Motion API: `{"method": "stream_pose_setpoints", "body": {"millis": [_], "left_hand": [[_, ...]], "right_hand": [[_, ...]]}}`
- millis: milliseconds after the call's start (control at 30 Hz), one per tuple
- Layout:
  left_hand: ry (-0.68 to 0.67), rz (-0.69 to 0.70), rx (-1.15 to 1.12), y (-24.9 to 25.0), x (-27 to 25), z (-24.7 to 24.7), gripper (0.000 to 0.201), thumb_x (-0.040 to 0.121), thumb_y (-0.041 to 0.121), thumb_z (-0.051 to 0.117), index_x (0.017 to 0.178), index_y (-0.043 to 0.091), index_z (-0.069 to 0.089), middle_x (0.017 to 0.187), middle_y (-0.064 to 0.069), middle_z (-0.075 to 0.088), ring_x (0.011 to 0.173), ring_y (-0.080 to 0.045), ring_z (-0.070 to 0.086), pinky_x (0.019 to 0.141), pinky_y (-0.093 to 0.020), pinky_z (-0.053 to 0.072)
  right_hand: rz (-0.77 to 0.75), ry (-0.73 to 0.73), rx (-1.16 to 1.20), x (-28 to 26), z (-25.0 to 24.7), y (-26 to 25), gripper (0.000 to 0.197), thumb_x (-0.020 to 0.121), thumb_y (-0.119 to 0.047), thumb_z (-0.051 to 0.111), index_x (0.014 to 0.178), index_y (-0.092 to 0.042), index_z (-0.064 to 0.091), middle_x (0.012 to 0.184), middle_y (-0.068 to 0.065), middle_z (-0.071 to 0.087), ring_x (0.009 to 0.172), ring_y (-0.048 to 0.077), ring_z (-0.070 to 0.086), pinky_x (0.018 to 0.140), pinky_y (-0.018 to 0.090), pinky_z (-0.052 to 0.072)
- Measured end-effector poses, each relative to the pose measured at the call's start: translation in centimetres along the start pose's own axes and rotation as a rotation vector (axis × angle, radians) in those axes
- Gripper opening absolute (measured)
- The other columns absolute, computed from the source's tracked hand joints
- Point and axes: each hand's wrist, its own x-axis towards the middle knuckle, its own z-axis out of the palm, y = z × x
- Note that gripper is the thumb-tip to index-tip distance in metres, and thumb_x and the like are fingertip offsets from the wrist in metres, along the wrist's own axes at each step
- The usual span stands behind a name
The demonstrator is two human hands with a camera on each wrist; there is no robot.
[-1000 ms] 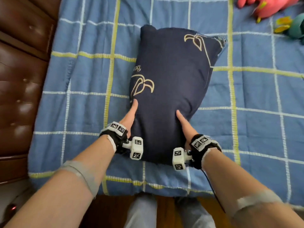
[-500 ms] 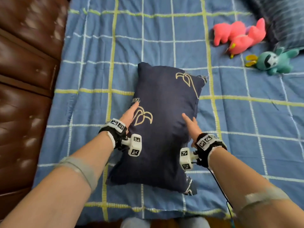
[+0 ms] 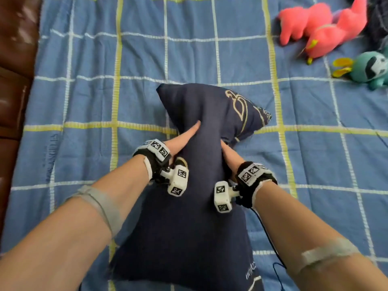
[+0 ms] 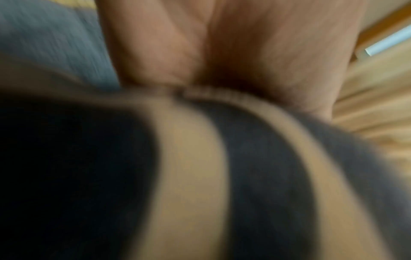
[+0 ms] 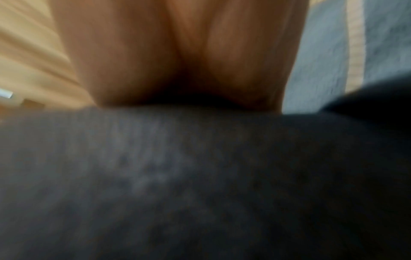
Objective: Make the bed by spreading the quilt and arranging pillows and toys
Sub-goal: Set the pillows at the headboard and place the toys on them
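Observation:
A navy pillow (image 3: 201,227) with gold print lies lengthwise over the blue checked quilt (image 3: 84,101), its near end raised toward me. My left hand (image 3: 184,137) grips its left side, thumb laid along the top. On the other side my right hand (image 3: 228,154) grips it, and the pillow is pinched narrow between them. The fingers of both hands are hidden under the fabric. Both wrist views are blurred: in one the left hand (image 4: 244,52) is against the pillow (image 4: 89,176), in the other the right hand (image 5: 177,52) is against dark cloth of the pillow (image 5: 200,176).
A pink plush toy (image 3: 321,30) and a teal plush toy (image 3: 369,70) lie on the quilt at the far right. A dark striped pillow (image 3: 378,22) shows at the top right corner. The brown leather headboard (image 3: 14,80) runs along the left edge.
Both hands have slid from the pillow's near end up to its middle and now squeeze it. The pillow's near end has come up toward me.

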Motion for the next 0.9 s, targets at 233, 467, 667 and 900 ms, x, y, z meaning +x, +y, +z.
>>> {"method": "stream_pose_setpoints", "body": {"millis": [233, 467, 667, 900], "left_hand": [[0.053, -0.058, -0.031, 2.2, -5.8, -1.8, 0.081, 0.070, 0.082, 0.055, 0.129, 0.027, 0.060, 0.122, -0.007, 0.068, 0.111, -0.030, 0.066, 0.100, -0.050, 0.048], [-0.030, -0.235, -0.051, -4.1, -6.2, 1.5, 0.102, 0.045, 0.093, 0.060, 0.109, 0.015, 0.071, 0.116, -0.013, 0.070, 0.107, -0.030, 0.067, 0.097, -0.045, 0.049], [-0.014, -0.129, -0.067, -5.0, -11.3, 0.0, 0.086, 0.072, 0.090, 0.033, 0.131, 0.031, 0.057, 0.105, -0.003, 0.062, 0.093, -0.021, 0.061, 0.084, -0.037, 0.047], [0.000, -0.082, -0.151, -13.0, -14.4, -1.2, 0.072, 0.076, 0.075, 0.056, 0.127, 0.025, 0.064, 0.132, -0.005, 0.062, 0.121, -0.023, 0.060, 0.106, -0.043, 0.041]], "right_hand": [[0.243, -0.006, 0.195, -6.4, -7.1, -0.3, 0.067, 0.059, -0.082, 0.068, 0.104, -0.033, 0.063, 0.076, -0.004, 0.065, 0.071, 0.019, 0.062, 0.063, 0.040, 0.044], [0.149, -0.231, 0.306, -12.2, 1.5, -1.1, 0.063, 0.082, -0.068, 0.061, 0.125, -0.023, 0.067, 0.117, 0.007, 0.072, 0.111, 0.025, 0.067, 0.101, 0.042, 0.049], [0.164, -0.140, 0.325, -16.2, -1.6, -0.5, 0.059, 0.084, -0.070, 0.055, 0.123, -0.028, 0.068, 0.127, 0.004, 0.066, 0.119, 0.024, 0.060, 0.102, 0.041, 0.047], [0.199, -0.125, 0.207, -21.1, 0.8, 6.7, 0.070, 0.085, -0.063, 0.059, 0.144, -0.028, 0.048, 0.141, 0.001, 0.057, 0.129, 0.023, 0.055, 0.104, 0.044, 0.045]]}}
